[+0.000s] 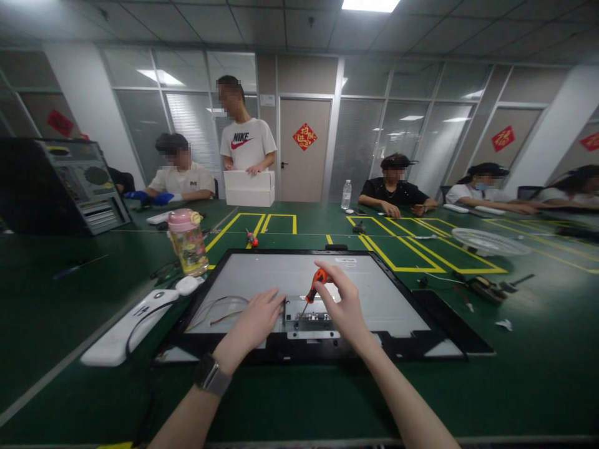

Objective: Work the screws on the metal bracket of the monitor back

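Note:
A flat display panel [374, 305] with a black frame and a grey back lies on the table in front of me. My right hand [344, 305] grips an orange and black screwdriver [316, 285] by its handle, between thumb and fingers. Its shaft slants down to a metal bracket [311, 335] at the panel's near middle, though I cannot tell whether the tip sits in a screw. My left hand [255, 321] rests with fingers stretched out at the bracket's left side. Thin wires [218, 302] lie on the panel left of that hand.
Left of the panel stand a pink-lidded bottle [188, 243] and a white power strip [131, 327] with a black cable. A computer case [56, 181] is far left. A second screwdriver [251, 238] lies beyond the panel. Several people sit or stand across the green table [538, 386].

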A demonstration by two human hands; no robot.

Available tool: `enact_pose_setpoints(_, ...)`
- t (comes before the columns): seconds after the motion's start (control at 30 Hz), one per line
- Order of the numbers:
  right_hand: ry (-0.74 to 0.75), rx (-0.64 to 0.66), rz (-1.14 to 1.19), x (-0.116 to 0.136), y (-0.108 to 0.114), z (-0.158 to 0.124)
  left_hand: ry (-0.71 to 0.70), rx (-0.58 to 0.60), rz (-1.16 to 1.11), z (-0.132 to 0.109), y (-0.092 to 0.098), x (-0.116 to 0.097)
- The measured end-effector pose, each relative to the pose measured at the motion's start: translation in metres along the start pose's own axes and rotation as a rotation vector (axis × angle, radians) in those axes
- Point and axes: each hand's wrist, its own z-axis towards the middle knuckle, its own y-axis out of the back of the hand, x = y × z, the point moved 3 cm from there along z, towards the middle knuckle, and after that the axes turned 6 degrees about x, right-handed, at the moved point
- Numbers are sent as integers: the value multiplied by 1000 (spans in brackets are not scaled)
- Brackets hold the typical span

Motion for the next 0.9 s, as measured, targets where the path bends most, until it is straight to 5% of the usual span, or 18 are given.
enact_pose_setpoints(0.13, -74, 89, 174, -2, -3, 0, 2, 11, -3, -1, 2, -1)
enact_pose_setpoints(0.33, -37, -46, 46, -1, 3, 1, 3, 0, -16, 0, 0, 1)
enact_pose_setpoints(0.53, -93, 64, 196, -3, -1, 0, -16, -5, -5, 0, 0, 0)
enact_pose_setpoints(0.73, -52, -53, 68, -4, 3, 1, -10, 2, -11, -2, 8, -5)
enact_pose_setpoints(0.9, -72, 51, 160, -4, 0, -1, -6, 10, -15, -2, 6, -3)
